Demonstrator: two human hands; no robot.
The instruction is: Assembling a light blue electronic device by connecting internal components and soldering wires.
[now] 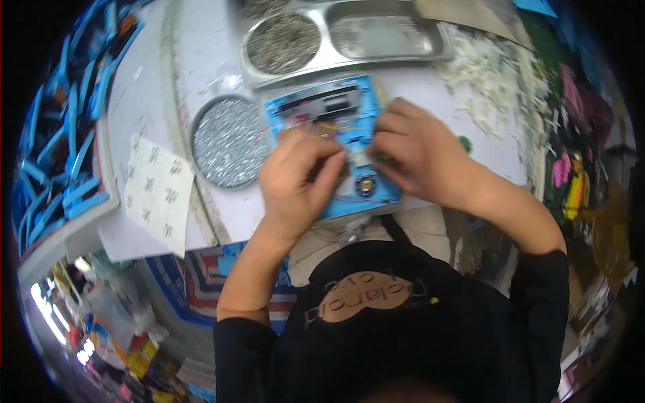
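A blue plastic housing [368, 107] lies on the table in front of me. Inside it are a dark rectangular panel [316, 101], thin red and yellow wires [327, 126], a small whitish block [361, 158] and a round metallic part [365, 185]. My left hand [295, 176] is over the housing's left side, thumb and fingers pinched together. Over its right side, my right hand [422, 156] has its fingers curled close to the whitish block. Whatever sits between the fingertips of each hand is too small and blurred to make out.
Left of the housing stands a round tub [195, 144] of small silvery metal pieces, beside a printed paper sheet [158, 191]. A metal compartment tray [326, 50] is at the back. White plastic pieces [487, 84] lie back right. A crate [111, 185] of blue parts stands far left.
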